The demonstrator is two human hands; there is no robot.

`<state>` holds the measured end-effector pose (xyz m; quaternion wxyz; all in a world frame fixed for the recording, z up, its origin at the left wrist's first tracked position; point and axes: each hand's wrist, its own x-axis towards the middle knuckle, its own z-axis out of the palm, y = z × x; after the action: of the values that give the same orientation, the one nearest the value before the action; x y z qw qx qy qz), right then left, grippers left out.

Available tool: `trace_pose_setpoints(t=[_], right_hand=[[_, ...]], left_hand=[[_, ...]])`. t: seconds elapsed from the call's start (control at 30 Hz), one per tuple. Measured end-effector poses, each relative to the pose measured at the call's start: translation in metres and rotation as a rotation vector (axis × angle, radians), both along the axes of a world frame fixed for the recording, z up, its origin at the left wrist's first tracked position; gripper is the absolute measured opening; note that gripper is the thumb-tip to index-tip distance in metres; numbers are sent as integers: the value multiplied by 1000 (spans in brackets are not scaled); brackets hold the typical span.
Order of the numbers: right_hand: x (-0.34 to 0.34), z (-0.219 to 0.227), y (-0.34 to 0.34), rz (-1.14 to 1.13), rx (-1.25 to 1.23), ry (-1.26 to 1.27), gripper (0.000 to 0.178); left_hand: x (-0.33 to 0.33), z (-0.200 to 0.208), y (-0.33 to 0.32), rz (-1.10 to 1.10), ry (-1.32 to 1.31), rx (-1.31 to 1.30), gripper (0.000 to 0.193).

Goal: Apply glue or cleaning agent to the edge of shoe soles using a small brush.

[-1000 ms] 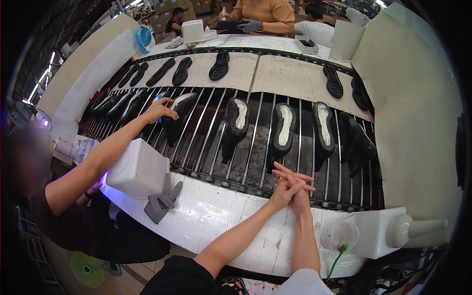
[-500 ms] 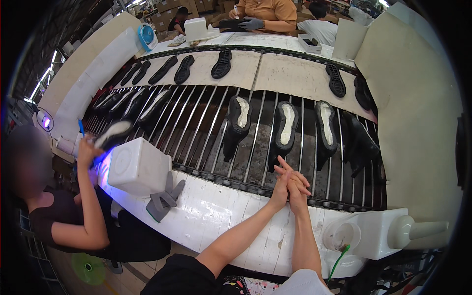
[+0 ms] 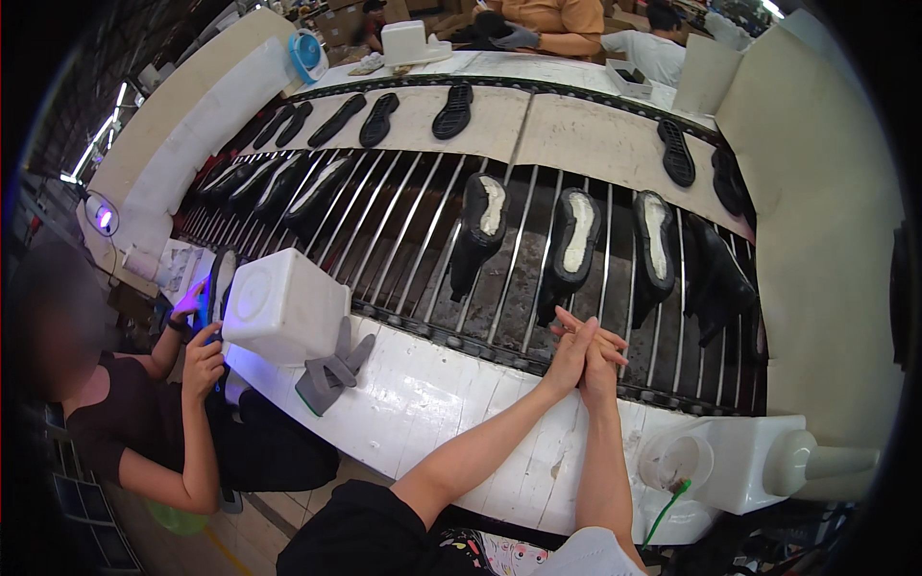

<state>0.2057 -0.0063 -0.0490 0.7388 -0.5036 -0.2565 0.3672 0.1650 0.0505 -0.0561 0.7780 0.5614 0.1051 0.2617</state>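
Observation:
My left hand (image 3: 570, 360) and my right hand (image 3: 599, 374) are clasped together, fingers interlaced, with no object between them. They rest above the near edge of a conveyor of metal rods (image 3: 492, 305). Just beyond my fingertips lies a black boot (image 3: 559, 274), upside down with a whitish bottom. Similar boots lie on either side, one (image 3: 471, 235) to the left and another (image 3: 653, 283) to the right. At the right end a further black boot (image 3: 715, 288) lies tilted.
Black soles (image 3: 451, 113) lie on a beige board (image 3: 595, 130) beyond the rods. On the white near table (image 3: 403, 403) are a white container (image 3: 286, 307), grey gloves (image 3: 336, 370) and a clear cup with a green-handled brush (image 3: 677, 490). A seated co-worker (image 3: 144, 413) handles a shoe at left.
My hands stay clasped while the view shifts slightly. The co-worker at left has brought the shoe down beside the white container, with both hands at it under purple light.

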Motion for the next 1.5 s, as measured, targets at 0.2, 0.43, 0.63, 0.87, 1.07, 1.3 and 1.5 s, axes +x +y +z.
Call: trace_pose_setpoints(t=[0.2, 0.43, 0.63, 0.87, 1.07, 1.3, 1.5], right_hand=[[3, -10, -5, -50, -9, -41, 49], [5, -14, -2, -10, 53, -106, 68], [7, -5, -5, -32, 58, -90, 81], [0, 9, -7, -43, 93, -39, 86], [5, 6, -12, -59, 71, -40, 84], [2, 5, -6, -84, 69, -203, 85], [5, 5, -13, -80, 22, -111, 98]], left_hand=[[1, 1, -8, -14, -46, -138, 49], [23, -86, -3, 251, 81, 309, 69], [-4, 25, -11, 41, -136, 201, 56], [2, 10, -18, 61, -4, -156, 47], [4, 19, -20, 79, -14, -34, 46], [-1, 5, -10, 82, 0, -44, 42], [-3, 12, -5, 18, -179, 405, 43]])
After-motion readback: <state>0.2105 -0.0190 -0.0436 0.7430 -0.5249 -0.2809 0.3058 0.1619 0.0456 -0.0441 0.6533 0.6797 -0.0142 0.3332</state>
